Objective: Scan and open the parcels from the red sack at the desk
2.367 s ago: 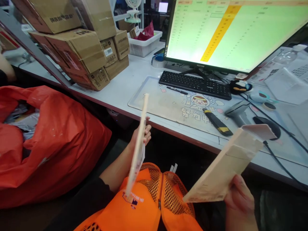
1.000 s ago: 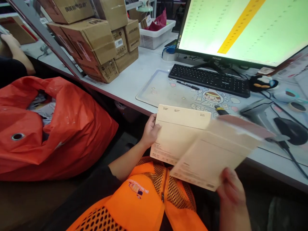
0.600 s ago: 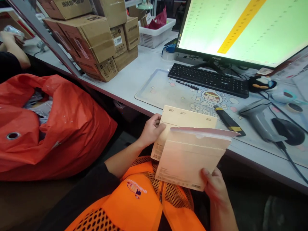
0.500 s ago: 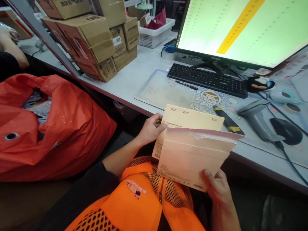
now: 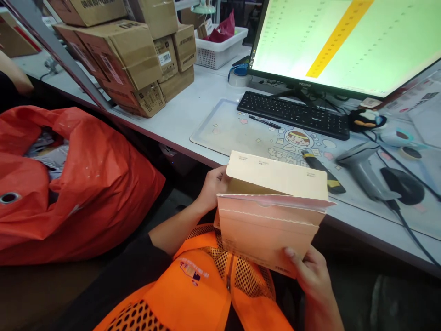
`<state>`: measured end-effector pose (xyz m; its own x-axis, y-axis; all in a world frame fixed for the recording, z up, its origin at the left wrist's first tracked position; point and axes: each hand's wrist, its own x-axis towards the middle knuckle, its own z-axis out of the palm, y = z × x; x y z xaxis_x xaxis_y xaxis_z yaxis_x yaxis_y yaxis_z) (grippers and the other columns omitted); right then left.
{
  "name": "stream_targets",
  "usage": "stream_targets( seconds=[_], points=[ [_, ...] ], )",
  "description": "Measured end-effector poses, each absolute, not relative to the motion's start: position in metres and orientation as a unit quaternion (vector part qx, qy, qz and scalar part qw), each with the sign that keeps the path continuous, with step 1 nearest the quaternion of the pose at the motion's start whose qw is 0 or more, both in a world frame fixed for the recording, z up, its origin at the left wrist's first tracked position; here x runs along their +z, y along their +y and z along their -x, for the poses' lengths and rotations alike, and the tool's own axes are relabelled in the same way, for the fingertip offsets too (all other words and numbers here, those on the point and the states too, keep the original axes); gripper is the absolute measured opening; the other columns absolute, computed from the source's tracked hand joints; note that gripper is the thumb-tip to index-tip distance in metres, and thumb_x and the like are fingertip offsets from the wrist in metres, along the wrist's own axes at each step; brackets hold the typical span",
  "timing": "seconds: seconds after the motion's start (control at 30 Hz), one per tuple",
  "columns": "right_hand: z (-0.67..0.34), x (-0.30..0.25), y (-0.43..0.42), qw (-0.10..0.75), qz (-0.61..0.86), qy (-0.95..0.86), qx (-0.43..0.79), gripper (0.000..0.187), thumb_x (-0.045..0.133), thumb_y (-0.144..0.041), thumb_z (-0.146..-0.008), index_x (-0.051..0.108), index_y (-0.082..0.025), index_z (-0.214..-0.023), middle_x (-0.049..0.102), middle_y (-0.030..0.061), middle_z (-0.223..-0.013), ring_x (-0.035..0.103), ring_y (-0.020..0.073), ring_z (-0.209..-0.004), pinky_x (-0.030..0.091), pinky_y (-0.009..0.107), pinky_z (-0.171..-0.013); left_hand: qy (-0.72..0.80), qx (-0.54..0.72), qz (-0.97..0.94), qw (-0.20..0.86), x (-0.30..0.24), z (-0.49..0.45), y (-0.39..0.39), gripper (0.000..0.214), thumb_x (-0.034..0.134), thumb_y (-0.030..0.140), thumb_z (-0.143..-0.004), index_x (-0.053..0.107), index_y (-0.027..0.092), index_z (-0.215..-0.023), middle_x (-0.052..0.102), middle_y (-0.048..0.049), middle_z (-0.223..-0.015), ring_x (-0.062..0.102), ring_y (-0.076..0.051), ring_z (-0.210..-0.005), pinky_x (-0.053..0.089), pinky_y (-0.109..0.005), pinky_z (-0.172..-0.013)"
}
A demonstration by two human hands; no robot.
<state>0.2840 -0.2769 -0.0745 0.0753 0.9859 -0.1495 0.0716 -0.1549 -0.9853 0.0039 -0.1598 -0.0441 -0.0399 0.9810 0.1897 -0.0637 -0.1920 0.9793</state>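
Two flat cream cardboard envelopes are held over my lap in front of the desk edge. My left hand (image 5: 212,186) grips the left edge of the rear envelope (image 5: 275,174), whose top band stands up behind. The front envelope (image 5: 265,230), with its pink-edged flap open, overlaps the rear one almost fully, and my right hand (image 5: 312,271) pinches it at its lower right corner. Both hands are closed on the card. My orange mesh vest (image 5: 206,285) lies just beneath them.
A white desk (image 5: 193,117) carries a cartoon desk mat (image 5: 241,133), keyboard (image 5: 292,115), lit monitor (image 5: 344,41), utility knife (image 5: 322,171), barcode scanner (image 5: 360,165), mouse (image 5: 403,185) and stacked cardboard boxes (image 5: 120,55). A big orange sack (image 5: 79,184) sits at my left. Another person's arm (image 5: 14,76) shows far left.
The two envelopes were apart, one in each hand. They have been brought together, and the right one now sits in front of the left one, nearly covering it.
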Motion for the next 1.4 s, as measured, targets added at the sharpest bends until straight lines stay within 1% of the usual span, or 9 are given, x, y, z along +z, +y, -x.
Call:
stream_targets(
  seconds=[0.2, 0.4, 0.53, 0.63, 0.73, 0.83, 1.03, 1.2, 1.4],
  points=[
    [-0.285, -0.081, -0.279, 0.454, 0.575, -0.439, 0.52, 0.042, 0.091, -0.054, -0.064, 0.083, -0.02, -0.087, 0.08, 0.0108, -0.086, 0.075, 0.0297, -0.075, 0.064, 0.033, -0.065, 0.444, 0.585, -0.516, 0.441, -0.043, 0.002, -0.159, 0.068, 0.057, 0.082, -0.083, 0.074, 0.016, -0.08, 0.067, -0.0057, -0.075, 0.057, -0.02, -0.07, 0.039, -0.028, -0.059],
    [-0.284, -0.095, -0.277, 0.546, 0.584, -0.34, 0.495, 0.051, 0.092, -0.06, -0.058, 0.078, -0.021, -0.087, 0.079, 0.0116, -0.089, 0.074, 0.0268, -0.076, 0.063, 0.033, -0.065, 0.377, 0.61, -0.479, 0.507, -0.047, -0.002, -0.16, 0.041, 0.077, 0.056, -0.086, 0.075, 0.021, -0.107, 0.074, -0.0076, -0.107, 0.066, -0.025, -0.099, 0.05, -0.03, -0.083],
    [-0.279, -0.095, -0.268, 0.623, 0.58, -0.261, 0.456, 0.06, 0.089, -0.065, -0.062, 0.073, -0.023, -0.102, 0.079, 0.0097, -0.098, 0.075, 0.0242, -0.088, 0.064, 0.034, -0.077, 0.291, 0.605, -0.345, 0.656, -0.054, -0.016, -0.167, 0.043, 0.079, 0.051, -0.083, 0.07, 0.025, -0.116, 0.073, -0.0051, -0.118, 0.065, -0.029, -0.117, 0.052, -0.036, -0.097],
    [-0.275, -0.088, -0.259, 0.602, 0.585, -0.285, 0.463, 0.059, 0.086, -0.06, -0.072, 0.067, -0.024, -0.115, 0.077, 0.009, -0.11, 0.075, 0.0236, -0.093, 0.064, 0.033, -0.079, 0.228, 0.565, -0.293, 0.737, -0.054, -0.031, -0.173, 0.057, 0.069, 0.068, -0.084, 0.067, 0.023, -0.119, 0.072, -0.0073, -0.122, 0.064, -0.033, -0.123, 0.052, -0.043, -0.102],
    [-0.274, -0.083, -0.25, 0.544, 0.58, -0.341, 0.5, 0.073, 0.09, -0.049, -0.072, 0.055, -0.029, -0.132, 0.076, 0.0075, -0.111, 0.075, 0.0237, -0.091, 0.064, 0.032, -0.075, 0.258, 0.55, -0.336, 0.72, -0.053, -0.042, -0.172, 0.066, 0.067, 0.074, -0.083, 0.063, 0.021, -0.123, 0.072, -0.0099, -0.122, 0.066, -0.031, -0.118, 0.054, -0.042, -0.098],
    [-0.275, -0.083, -0.243, 0.508, 0.563, -0.355, 0.547, 0.101, 0.095, -0.044, -0.066, 0.038, -0.033, -0.15, 0.077, 0.0075, -0.109, 0.076, 0.0271, -0.091, 0.065, 0.037, -0.074, 0.32, 0.526, -0.379, 0.691, -0.053, -0.047, -0.165, 0.062, 0.083, 0.055, -0.078, 0.06, 0.021, -0.125, 0.073, -0.0096, -0.12, 0.07, -0.028, -0.107, 0.056, -0.037, -0.09],
    [-0.287, -0.081, -0.252, 0.486, 0.564, -0.296, 0.599, 0.068, 0.092, -0.059, -0.062, 0.068, -0.02, -0.112, 0.077, 0.0151, -0.113, 0.076, 0.0351, -0.096, 0.065, 0.045, -0.08, 0.303, 0.504, -0.378, 0.715, -0.043, -0.063, -0.158, 0.051, 0.077, 0.05, -0.084, 0.059, 0.02, -0.121, 0.074, -0.0091, -0.115, 0.073, -0.026, -0.099, 0.056, -0.038, -0.088],
    [-0.301, -0.079, -0.279, 0.585, 0.59, -0.265, 0.49, 0.064, 0.088, -0.061, -0.068, 0.07, -0.023, -0.115, 0.078, 0.0113, -0.113, 0.076, 0.0344, -0.101, 0.065, 0.048, -0.088, 0.208, 0.506, -0.4, 0.735, -0.038, -0.084, -0.164, 0.064, 0.064, 0.05, -0.094, 0.039, 0.03, -0.15, 0.072, -0.0069, -0.121, 0.072, -0.024, -0.103, 0.055, -0.038, -0.091],
    [-0.33, -0.092, -0.311, 0.65, 0.597, -0.166, 0.439, 0.053, 0.072, -0.065, -0.083, 0.07, -0.024, -0.117, 0.073, 0.0107, -0.13, 0.07, 0.035, -0.119, 0.059, 0.054, -0.102, 0.188, 0.447, -0.476, 0.734, -0.033, -0.109, -0.174, 0.087, 0.068, 0.035, -0.088, 0.021, 0.03, -0.16, 0.073, -0.0072, -0.118, 0.069, -0.015, -0.082, 0.052, -0.025, -0.07]
  ],
)
